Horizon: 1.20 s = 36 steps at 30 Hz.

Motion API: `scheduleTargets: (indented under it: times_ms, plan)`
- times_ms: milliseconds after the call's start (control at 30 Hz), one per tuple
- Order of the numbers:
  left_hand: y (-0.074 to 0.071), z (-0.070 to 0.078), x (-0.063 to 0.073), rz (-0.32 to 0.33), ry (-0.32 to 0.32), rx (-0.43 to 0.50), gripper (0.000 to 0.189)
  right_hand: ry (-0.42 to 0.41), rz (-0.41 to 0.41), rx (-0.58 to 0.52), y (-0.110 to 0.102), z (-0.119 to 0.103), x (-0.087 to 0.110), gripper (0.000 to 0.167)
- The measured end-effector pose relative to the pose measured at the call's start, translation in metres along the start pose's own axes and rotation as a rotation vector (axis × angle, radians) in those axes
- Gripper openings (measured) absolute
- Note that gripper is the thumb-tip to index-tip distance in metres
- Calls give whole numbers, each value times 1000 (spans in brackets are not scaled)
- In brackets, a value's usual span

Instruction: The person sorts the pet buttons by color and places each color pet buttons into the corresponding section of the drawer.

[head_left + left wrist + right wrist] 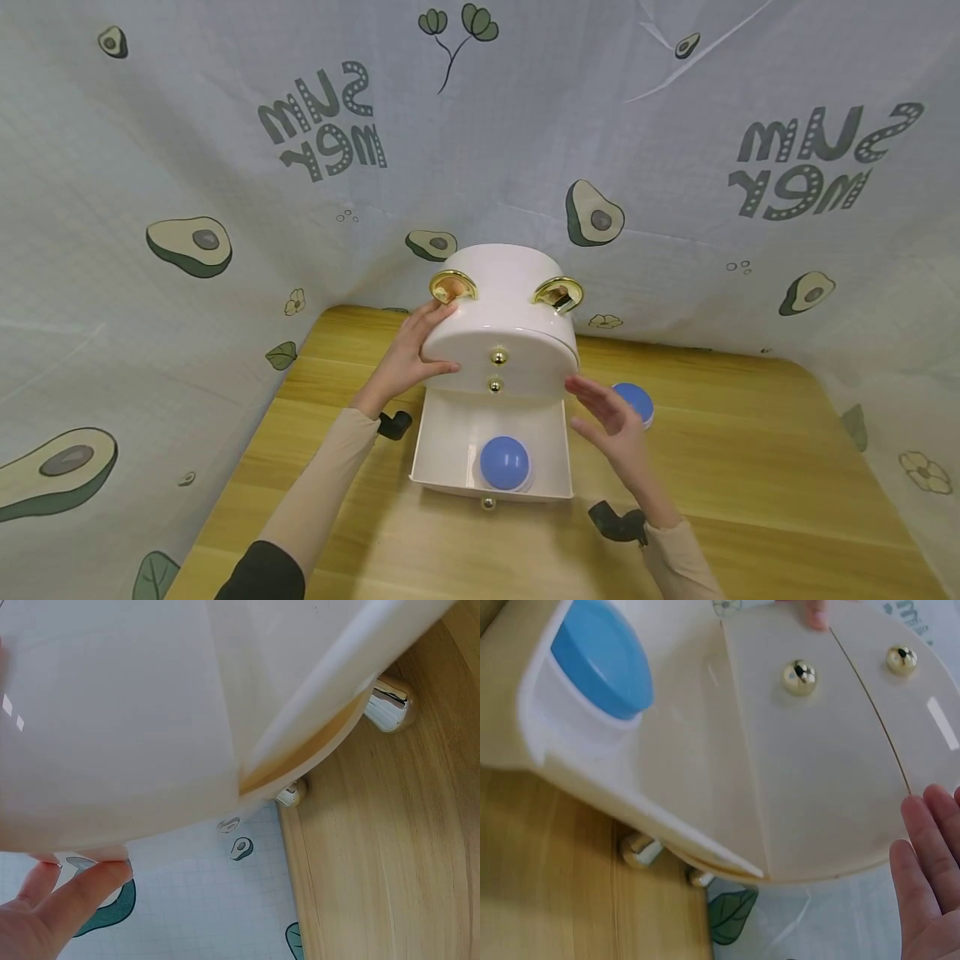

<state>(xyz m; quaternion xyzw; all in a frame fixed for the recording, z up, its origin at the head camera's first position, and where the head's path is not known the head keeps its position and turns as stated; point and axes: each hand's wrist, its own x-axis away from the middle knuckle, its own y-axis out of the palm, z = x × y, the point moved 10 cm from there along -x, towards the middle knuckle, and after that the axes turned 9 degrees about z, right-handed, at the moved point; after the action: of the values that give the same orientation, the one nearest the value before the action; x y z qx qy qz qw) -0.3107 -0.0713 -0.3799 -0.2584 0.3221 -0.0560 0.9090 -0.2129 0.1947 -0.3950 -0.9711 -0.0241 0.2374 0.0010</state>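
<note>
A white rounded storage box (517,312) with gold ear-shaped handles (560,293) stands on the table. Its bottom drawer (450,433) is pulled out, and a round container with a blue lid (504,462) sits inside. Two upper drawers with gold knobs (799,677) are closed. My left hand (405,350) grips the box's left side, thumb on the front and fingers toward the top. Beside the right edge, my right hand (617,429) is held with fingers extended, holding nothing; whether its fingertips (917,814) touch the box I cannot tell.
Right of the box stands another blue-lidded container (634,402), partly behind the right hand. The wooden table (750,467) meets a pale curtain (510,167) with avocado prints at the back and sides. Short gold feet (390,705) show under the box.
</note>
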Motion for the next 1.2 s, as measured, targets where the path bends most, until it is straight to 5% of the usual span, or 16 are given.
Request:
scheduleTargets:
  times_ms: [200,700,1200]
  plan:
    - [0,1,0,8,8,4,88,22,91,-39,-31,5,2,49]
    - [-1,1,1,1,2,8,87,196,311,180,-98,58,16,58]
    - [-1,0,0,-3,-3,11,87,294,259,330,-128,109,22,74]
